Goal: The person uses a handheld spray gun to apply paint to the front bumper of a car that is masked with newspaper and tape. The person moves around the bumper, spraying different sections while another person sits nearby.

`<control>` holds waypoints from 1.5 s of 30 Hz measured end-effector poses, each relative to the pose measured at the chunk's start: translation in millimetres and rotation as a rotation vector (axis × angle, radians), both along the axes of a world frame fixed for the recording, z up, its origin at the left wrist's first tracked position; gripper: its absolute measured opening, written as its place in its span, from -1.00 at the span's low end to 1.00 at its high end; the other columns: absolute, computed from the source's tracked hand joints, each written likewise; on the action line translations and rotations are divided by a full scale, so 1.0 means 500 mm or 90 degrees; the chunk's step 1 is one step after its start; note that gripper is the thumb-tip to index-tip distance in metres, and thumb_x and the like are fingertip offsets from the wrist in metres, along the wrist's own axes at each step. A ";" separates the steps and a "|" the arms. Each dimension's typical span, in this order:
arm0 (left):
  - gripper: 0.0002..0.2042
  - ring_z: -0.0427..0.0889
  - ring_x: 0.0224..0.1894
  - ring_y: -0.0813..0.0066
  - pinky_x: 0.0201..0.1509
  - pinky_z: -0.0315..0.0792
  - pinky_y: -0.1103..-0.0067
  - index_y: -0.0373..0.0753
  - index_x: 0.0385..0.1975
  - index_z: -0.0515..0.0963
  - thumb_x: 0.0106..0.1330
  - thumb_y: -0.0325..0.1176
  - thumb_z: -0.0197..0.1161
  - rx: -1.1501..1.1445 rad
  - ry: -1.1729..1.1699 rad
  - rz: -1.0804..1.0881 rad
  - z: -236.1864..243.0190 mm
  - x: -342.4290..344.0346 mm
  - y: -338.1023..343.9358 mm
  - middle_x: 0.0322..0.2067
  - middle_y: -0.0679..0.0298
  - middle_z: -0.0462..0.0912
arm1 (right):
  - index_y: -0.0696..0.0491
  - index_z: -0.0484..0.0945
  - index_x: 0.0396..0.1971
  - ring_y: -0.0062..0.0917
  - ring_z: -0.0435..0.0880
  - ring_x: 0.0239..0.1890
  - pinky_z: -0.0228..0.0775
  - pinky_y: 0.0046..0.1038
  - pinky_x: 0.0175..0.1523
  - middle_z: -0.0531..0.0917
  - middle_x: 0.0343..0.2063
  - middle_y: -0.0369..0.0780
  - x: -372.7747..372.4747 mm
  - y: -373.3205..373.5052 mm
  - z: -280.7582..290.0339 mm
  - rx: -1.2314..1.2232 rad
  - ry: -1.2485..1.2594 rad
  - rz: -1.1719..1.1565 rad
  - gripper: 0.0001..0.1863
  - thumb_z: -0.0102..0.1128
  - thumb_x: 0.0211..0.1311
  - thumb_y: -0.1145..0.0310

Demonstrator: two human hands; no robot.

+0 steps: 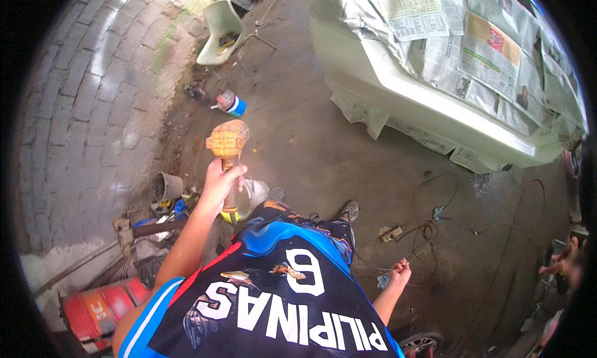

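My left hand (219,184) is closed around the handle of a worn yellow-orange power tool (227,139) with a bulky head. Its exact kind is unclear from above. The tool is held up in front of my left side, off the floor. Low on my right, my right hand (402,273) pinches a thin dark cord (373,268), which runs toward my legs. Whether this cord joins the tool is hidden by my body. More cord lies in loose coils (428,234) on the floor beyond that hand, near a small yellowish block-like piece (390,234).
A pale car body (385,78) masked with newspaper (429,32) fills the far right. Along the brick wall (93,78) stand a plastic chair (222,32), a blue-and-white container (231,103), buckets (166,187), and a red drum (99,308). Another person (566,261) shows at the right edge.
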State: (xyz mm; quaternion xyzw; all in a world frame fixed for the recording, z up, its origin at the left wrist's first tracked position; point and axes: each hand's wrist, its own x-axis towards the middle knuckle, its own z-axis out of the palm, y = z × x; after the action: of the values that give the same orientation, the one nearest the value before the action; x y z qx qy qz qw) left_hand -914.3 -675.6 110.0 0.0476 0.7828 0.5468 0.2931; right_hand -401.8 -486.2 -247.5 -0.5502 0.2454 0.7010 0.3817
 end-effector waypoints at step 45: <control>-0.85 0.48 -0.65 0.56 -0.61 0.45 0.60 -0.22 -0.45 0.43 0.19 -0.36 0.27 -0.071 -0.349 -0.440 -0.305 -0.668 -0.021 -0.61 0.35 0.44 | 0.16 0.44 -0.33 -0.71 0.36 -0.68 0.11 -0.68 -0.63 0.52 -0.56 -0.31 -0.610 -0.774 0.195 0.042 -0.167 -0.393 -0.84 0.01 0.32 0.37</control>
State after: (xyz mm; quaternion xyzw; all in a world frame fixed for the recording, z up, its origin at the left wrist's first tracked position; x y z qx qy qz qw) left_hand -1248.2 -686.2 -42.7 0.1438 0.6424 0.3662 0.6577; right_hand -706.9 -873.0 -149.8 -0.5226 0.3265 0.4833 0.6219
